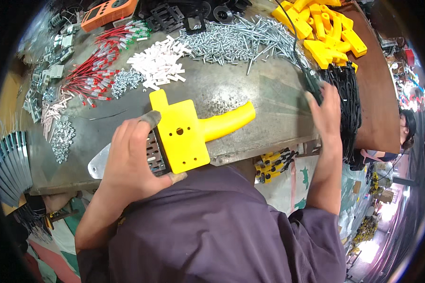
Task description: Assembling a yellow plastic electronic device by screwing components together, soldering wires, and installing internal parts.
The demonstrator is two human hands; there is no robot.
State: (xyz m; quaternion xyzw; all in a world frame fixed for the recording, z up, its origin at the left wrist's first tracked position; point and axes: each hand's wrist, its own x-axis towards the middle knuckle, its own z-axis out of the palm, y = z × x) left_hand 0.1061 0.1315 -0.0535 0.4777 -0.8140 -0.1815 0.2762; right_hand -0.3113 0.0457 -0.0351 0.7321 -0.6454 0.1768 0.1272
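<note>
My left hand [127,155] is closed round a yellow plastic tool housing [177,137] with a side handle that points right. Thumb and fingertips press its left edge, where a perforated metal plate [153,153] shows. A flat silver metal piece [98,162] with a small hole sticks out to the left, behind that hand; how it joins the housing is hidden. At the right of the bench, my right hand [327,111] grips a dark corded power screwdriver [312,82], thumb on its left side. Its cord [295,40] runs up and away. The screwdriver's tip cannot be made out.
Silver screws [236,40], white sleeves [159,61], red-wired indicator lights [97,68] and small nuts [62,139] lie in heaps on the metal bench [264,113]. Yellow handle parts [328,33] and black cables [342,104] are at right. An orange meter [108,13] stands far left.
</note>
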